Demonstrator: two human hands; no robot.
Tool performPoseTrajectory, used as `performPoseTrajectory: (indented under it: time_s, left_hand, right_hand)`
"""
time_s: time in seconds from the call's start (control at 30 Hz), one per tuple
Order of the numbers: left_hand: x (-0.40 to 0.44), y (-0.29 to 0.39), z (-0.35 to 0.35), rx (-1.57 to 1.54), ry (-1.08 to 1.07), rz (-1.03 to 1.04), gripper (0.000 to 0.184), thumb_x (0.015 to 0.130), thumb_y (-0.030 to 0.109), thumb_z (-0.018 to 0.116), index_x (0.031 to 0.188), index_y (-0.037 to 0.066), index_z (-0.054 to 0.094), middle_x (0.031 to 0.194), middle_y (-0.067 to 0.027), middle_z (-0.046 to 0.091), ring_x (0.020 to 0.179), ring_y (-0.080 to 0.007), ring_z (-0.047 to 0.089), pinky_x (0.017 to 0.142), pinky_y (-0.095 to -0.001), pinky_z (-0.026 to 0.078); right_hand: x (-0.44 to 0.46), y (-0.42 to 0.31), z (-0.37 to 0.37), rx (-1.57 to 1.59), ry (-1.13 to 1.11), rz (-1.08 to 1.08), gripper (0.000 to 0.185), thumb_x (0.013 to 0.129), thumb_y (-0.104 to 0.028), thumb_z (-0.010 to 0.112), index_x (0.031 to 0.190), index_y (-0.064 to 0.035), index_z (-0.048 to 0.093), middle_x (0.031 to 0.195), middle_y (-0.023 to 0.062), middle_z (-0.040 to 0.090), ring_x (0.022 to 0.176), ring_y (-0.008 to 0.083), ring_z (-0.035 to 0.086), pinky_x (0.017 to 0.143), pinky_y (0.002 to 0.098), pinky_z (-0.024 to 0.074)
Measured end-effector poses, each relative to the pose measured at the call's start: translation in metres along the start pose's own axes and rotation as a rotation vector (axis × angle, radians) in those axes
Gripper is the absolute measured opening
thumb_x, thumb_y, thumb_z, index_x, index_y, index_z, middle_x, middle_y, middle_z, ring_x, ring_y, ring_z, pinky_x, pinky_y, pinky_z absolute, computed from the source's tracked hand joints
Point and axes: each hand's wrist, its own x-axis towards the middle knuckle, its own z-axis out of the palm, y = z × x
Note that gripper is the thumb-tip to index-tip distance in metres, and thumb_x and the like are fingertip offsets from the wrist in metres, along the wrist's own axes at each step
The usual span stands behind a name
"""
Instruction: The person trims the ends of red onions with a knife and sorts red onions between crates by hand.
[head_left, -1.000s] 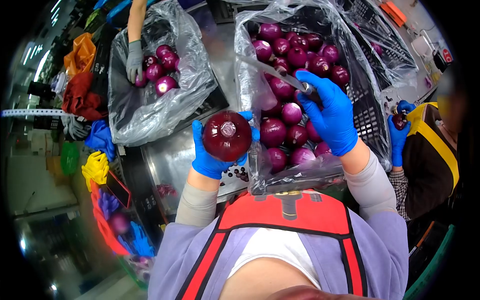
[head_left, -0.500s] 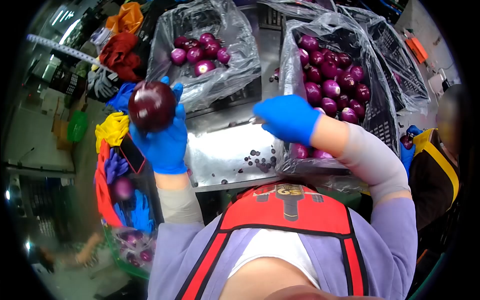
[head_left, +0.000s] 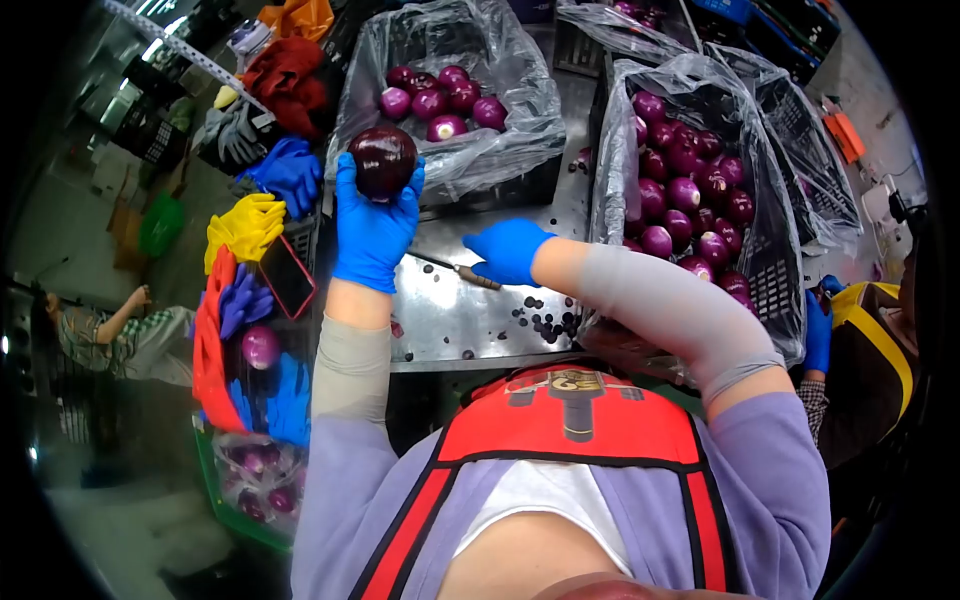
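My left hand (head_left: 376, 235), in a blue glove, holds a large dark red onion (head_left: 383, 163) in its fingers, near the front left corner of the left crate's plastic lining. My right hand (head_left: 508, 252), also gloved in blue, is over the metal table (head_left: 450, 325) with its fingers apart. Just beside its fingertips lies a knife (head_left: 476, 277) on the table, its handle showing and its thin blade pointing left. Small dark round bits (head_left: 548, 325) are scattered in front of my right hand.
Plastic-lined crates of peeled purple onions stand at the left (head_left: 455, 100) and right (head_left: 690, 190). Gloves (head_left: 245, 228), a phone (head_left: 288, 277) and one onion (head_left: 260, 346) are at the far left. A co-worker's gloved hand (head_left: 817, 330) is at the right edge.
The view has shifted, and the co-worker's hand has left the left crate. My left hand has carried the onion leftward. My right hand has come off the right crate, and the knife now lies on the table.
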Motion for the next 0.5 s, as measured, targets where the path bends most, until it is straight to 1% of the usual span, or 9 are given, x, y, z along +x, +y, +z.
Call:
performPoseTrajectory:
  time_s: [0.07, 0.13, 0.2, 0.23, 0.27, 0.33, 0.4, 0.47, 0.5]
  left_hand:
    - [0.012, 0.001, 0.004, 0.089, 0.054, 0.005, 0.068, 0.081, 0.049, 0.064, 0.133, 0.01, 0.043, 0.125, -0.0218, 0.052, 0.103, -0.0329, 0.059, 0.07, -0.0347, 0.055]
    - [0.028, 0.002, 0.009, 0.18, 0.109, 0.0, 0.064, 0.081, 0.048, 0.065, 0.131, 0.011, 0.046, 0.122, -0.0179, 0.056, 0.1, -0.0303, 0.061, 0.064, -0.0308, 0.055]
    - [0.052, 0.005, 0.013, 0.691, 0.373, 0.213, 0.056, 0.081, 0.043, 0.068, 0.126, 0.013, 0.051, 0.113, -0.009, 0.061, 0.094, -0.0242, 0.062, 0.053, -0.0235, 0.048]
    - [0.069, 0.003, 0.016, 0.778, 0.402, 0.313, 0.051, 0.079, 0.038, 0.07, 0.122, 0.016, 0.054, 0.108, -0.0027, 0.063, 0.091, -0.0206, 0.063, 0.054, -0.0219, 0.045]
    - [0.086, 0.006, 0.016, 0.954, 0.357, 0.426, 0.057, 0.077, 0.033, 0.074, 0.124, 0.012, 0.051, 0.109, -0.0057, 0.062, 0.092, -0.0197, 0.062, 0.066, -0.0252, 0.049]
    - [0.123, 0.015, 0.01, 1.288, 0.393, 0.557, 0.068, 0.072, 0.031, 0.078, 0.127, 0.006, 0.046, 0.111, -0.01, 0.061, 0.094, -0.0201, 0.06, 0.081, -0.0291, 0.048]
    - [0.156, 0.03, -0.003, 1.674, 0.412, 0.63, 0.091, 0.061, 0.034, 0.086, 0.129, -0.004, 0.038, 0.117, -0.0184, 0.056, 0.105, -0.0239, 0.056, 0.089, -0.0328, 0.047]
    - [0.174, 0.037, -0.001, 2.259, 0.557, 0.465, 0.095, 0.058, 0.044, 0.083, 0.129, -0.001, 0.04, 0.116, -0.0235, 0.058, 0.107, -0.0334, 0.059, 0.09, -0.0402, 0.047]
    - [0.183, 0.037, 0.001, 2.501, 0.609, 0.329, 0.091, 0.058, 0.044, 0.081, 0.128, 0.002, 0.042, 0.117, -0.022, 0.058, 0.106, -0.0346, 0.059, 0.089, -0.0418, 0.047]
  right_hand:
    - [-0.031, 0.009, -0.013, 0.027, 0.146, -0.143, 0.036, 0.084, -0.03, 0.058, 0.114, -0.0099, 0.058, 0.1, 0.0163, 0.064, 0.092, 0.0355, 0.062, 0.079, 0.0435, 0.05]
    - [-0.073, 0.022, -0.028, 0.141, 0.393, -0.262, 0.034, 0.086, -0.025, 0.057, 0.117, -0.012, 0.057, 0.098, 0.0161, 0.064, 0.091, 0.0358, 0.061, 0.078, 0.0448, 0.0494]
    - [-0.115, 0.043, -0.038, 0.167, 0.618, -0.274, 0.037, 0.085, -0.022, 0.059, 0.121, -0.0136, 0.056, 0.096, 0.0148, 0.063, 0.09, 0.0353, 0.061, 0.076, 0.0443, 0.0491]
    - [-0.142, 0.051, -0.052, 0.186, 0.569, -0.153, 0.039, 0.084, -0.02, 0.061, 0.122, -0.0134, 0.056, 0.099, 0.0141, 0.063, 0.091, 0.0344, 0.061, 0.076, 0.0427, 0.0494]
    - [-0.165, 0.061, -0.06, 0.208, 0.519, -0.036, 0.041, 0.082, -0.019, 0.062, 0.123, -0.0131, 0.056, 0.102, 0.0135, 0.064, 0.091, 0.0334, 0.062, 0.077, 0.0412, 0.0497]
    - [-0.198, 0.101, -0.044, 0.189, 0.752, -0.001, 0.042, 0.08, -0.013, 0.064, 0.121, -0.0116, 0.057, 0.105, 0.0133, 0.064, 0.09, 0.0301, 0.063, 0.076, 0.0367, 0.0505]
    - [-0.237, 0.136, -0.033, 0.17, 0.705, 0.267, 0.042, 0.08, -0.011, 0.065, 0.122, -0.0097, 0.057, 0.108, 0.0135, 0.064, 0.092, 0.0275, 0.064, 0.077, 0.034, 0.051]
    - [-0.267, 0.164, -0.016, 0.175, 0.746, 0.34, 0.043, 0.082, -0.011, 0.065, 0.123, -0.0092, 0.056, 0.107, 0.0138, 0.064, 0.094, 0.0272, 0.064, 0.078, 0.0324, 0.0513]
    - [-0.28, 0.17, -0.012, 0.24, 0.697, 0.434, 0.042, 0.083, -0.011, 0.064, 0.124, -0.0088, 0.056, 0.11, 0.0148, 0.063, 0.097, 0.028, 0.064, 0.08, 0.0327, 0.0513]
